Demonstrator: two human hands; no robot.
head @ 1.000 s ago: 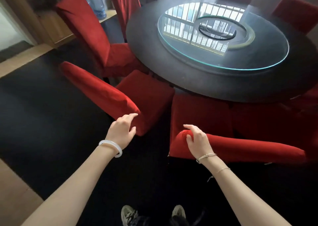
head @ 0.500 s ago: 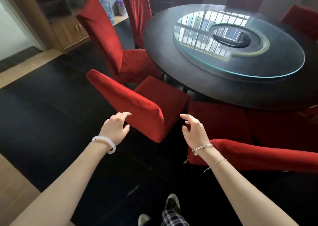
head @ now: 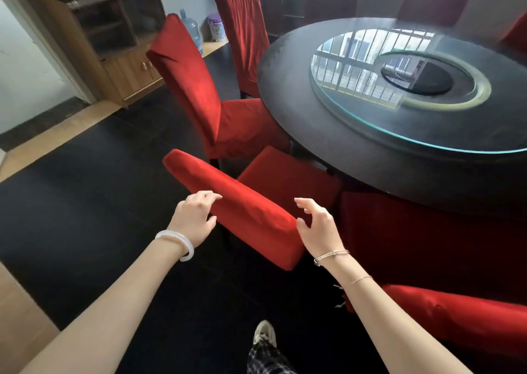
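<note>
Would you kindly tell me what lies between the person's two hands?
In the head view, the top of the red chair back lies between the left hand and the right hand, both open.

A single wide-angle camera, worn on the person's head, looked forward and steeply down. Both forearms entered from the frame's bottom edge, with the left hand [head: 194, 219] and right hand [head: 319, 228] close below the lens. The chair [head: 242, 217] sat near at 12 o'clock, the table [head: 356, 157] farther off at 2 o'clock.
</note>
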